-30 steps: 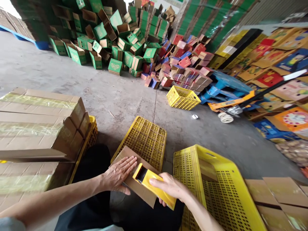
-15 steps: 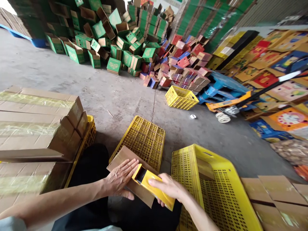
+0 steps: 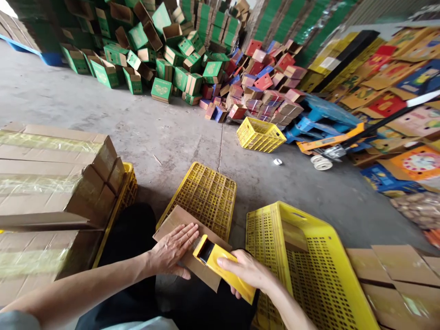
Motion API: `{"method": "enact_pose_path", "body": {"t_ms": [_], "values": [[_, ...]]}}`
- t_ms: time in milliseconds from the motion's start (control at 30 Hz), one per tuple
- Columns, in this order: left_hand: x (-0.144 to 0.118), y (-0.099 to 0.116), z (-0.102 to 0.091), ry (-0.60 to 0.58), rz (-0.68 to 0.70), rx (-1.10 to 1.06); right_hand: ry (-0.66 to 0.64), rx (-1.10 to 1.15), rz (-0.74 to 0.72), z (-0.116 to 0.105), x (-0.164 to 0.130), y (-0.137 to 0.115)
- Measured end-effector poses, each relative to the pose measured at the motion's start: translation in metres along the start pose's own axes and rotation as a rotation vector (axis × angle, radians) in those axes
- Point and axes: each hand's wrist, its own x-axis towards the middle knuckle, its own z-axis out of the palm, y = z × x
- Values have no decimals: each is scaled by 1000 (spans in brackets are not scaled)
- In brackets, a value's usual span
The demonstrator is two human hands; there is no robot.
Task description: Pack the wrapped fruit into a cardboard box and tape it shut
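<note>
My left hand (image 3: pixel 175 250) lies flat on a brown cardboard piece (image 3: pixel 209 275), fingers stretched out and thumb spread. The cardboard slants across my lap, its far end over an upturned yellow crate (image 3: pixel 206 197). My right hand (image 3: pixel 245 272) is wrapped round a yellow boxy hand tool (image 3: pixel 228 275) with a dark opening at its front end. This front end is just right of my left fingertips, over the cardboard. Its exact kind I cannot make out, and its underside is hidden.
An open yellow crate (image 3: pixel 319 270) with a cardboard piece inside stands at right, beside flat boxes (image 3: pixel 381 275). Taped cartons (image 3: pixel 48 169) are stacked at left. Farther off lie a small yellow crate (image 3: pixel 261 135), piled green boxes (image 3: pixel 161 89) and an orange pallet jack (image 3: pixel 332 142).
The yellow tool in my right hand has shifted slightly right, away from my left fingers, widening the gap. My left hand stays flat on the cardboard. The view has turned a little.
</note>
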Motion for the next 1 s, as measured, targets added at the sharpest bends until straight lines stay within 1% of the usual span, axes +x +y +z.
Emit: {"method": "enact_pose_path", "body": {"t_ms": [167, 300, 433, 533, 633, 800, 900, 1000], "values": [[3, 11, 0, 29, -8, -8, 2, 6, 7, 0, 6, 9], [5, 22, 5, 41, 36, -55, 5, -8, -5, 1, 10, 15], [6, 24, 9, 30, 27, -43, 9, -30, -12, 2, 10, 15], [7, 22, 11, 24, 18, -21, -4, -29, -13, 1, 5, 13], [7, 21, 13, 19, 20, -13, -23, -10, 16, -2, -7, 15], [7, 20, 14, 11, 25, -25, 62, 3, 99, -5, -24, 20], [7, 22, 13, 26, 27, -31, 61, 4, 97, -3, -23, 23], [8, 30, 12, 38, 13, -32, 56, 11, 94, -1, -18, 27]]}}
